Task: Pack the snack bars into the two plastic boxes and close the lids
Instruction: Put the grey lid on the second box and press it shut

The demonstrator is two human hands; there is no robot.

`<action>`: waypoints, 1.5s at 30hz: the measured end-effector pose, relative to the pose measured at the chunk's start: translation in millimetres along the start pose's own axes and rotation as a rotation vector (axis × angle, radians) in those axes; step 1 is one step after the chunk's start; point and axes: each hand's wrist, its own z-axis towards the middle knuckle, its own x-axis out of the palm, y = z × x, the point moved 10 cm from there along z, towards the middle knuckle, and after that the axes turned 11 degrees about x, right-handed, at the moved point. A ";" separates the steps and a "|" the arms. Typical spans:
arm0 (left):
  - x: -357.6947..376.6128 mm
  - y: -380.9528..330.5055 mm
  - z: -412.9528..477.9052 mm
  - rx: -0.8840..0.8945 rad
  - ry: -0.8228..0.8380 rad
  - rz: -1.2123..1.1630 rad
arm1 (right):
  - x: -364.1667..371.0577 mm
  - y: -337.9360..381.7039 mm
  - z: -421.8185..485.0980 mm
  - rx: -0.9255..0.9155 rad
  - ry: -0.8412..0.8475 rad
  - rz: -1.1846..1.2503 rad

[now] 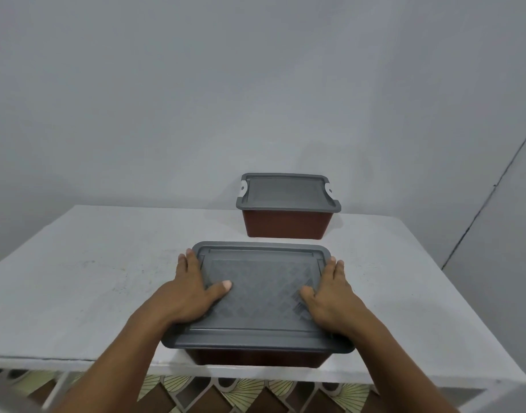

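Step in hand: closing the near lid [261, 293] onto the near box [255, 357], judging by both hands lying on it
Left hand [193, 293]: flat and open on the lid's left side, fingers stretched along the rim, thumb spread inward on the patterned panel; it grips nothing
Right hand [333, 296]: mirrors it on the right side, fingers straight along the rim, thumb on the panel, nothing held
Near box: brown body under a grey lid, at the front edge of the desk [77, 278], its front wall about level with that edge
Far box [285, 223]: well behind, near the wall, its grey lid [287, 192] on, with a white latch [243, 187] showing at each of the 2 short ends
Snack bars: none in view; whether they lie inside the 2 boxes cannot be told
Doing it well: press straight down on both short ends at once so the lid seats evenly, then run pressure along the long edges; no white latches show on the near lid, so they are either under the hands or not yet snapped, and each end probably needs checking
Risk: the box sits at the desk's front edge, so a forward-tilted push could tip it toward the person; sliding it back first looks wise
Writing and brands: none readable; the lids carry only a moulded diamond pattern
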 end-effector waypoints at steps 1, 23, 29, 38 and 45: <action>1.3 0.1 -0.7 0.007 -0.001 -0.039 | -0.7 -0.1 0.6 -0.004 0.003 0.010; -10.2 50.9 -7.0 -0.179 -0.306 -0.490 | -15.8 -28.6 -7.7 0.187 -0.003 0.510; -27.2 68.3 1.8 -0.165 -0.338 -0.553 | -16.3 -8.6 -5.7 0.179 -0.023 0.512; -124.4 145.8 32.2 -0.168 -0.438 -0.534 | 1.7 121.1 36.3 0.117 -0.024 0.494; -211.8 216.8 71.7 -0.167 -0.481 -0.487 | 26.2 228.5 78.6 0.061 -0.027 0.545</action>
